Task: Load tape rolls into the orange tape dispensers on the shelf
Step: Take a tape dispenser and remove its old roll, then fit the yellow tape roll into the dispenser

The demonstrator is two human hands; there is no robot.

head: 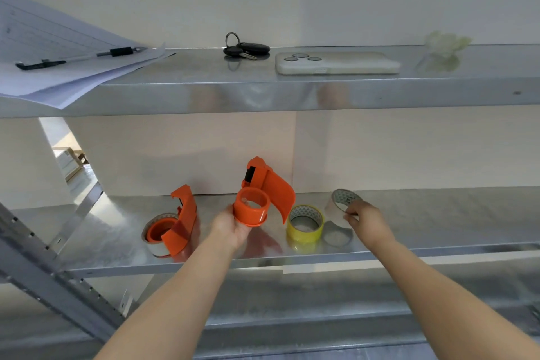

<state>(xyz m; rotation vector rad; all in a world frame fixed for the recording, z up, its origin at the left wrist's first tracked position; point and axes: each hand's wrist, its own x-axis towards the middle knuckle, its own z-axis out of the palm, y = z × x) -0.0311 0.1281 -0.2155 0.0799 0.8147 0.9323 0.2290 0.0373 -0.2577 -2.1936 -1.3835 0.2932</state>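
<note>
My left hand (233, 226) holds an empty orange tape dispenser (260, 193) above the middle shelf (438, 213), its round hub facing me and its curved guard to the right. My right hand (362, 218) grips a clear tape roll (343, 202), tilted and lifted off the shelf. A yellow tape roll (305, 223) lies flat between my hands. At the left stands a second orange dispenser (178, 225) with a white tape roll on its hub.
On the upper shelf (263, 93) lie papers with a pen (70, 60) at the left, keys (244, 48), a white phone (336, 63) and a pale crumpled object (445, 42). A perforated metal upright (43, 266) runs at the lower left. A wall closes the back.
</note>
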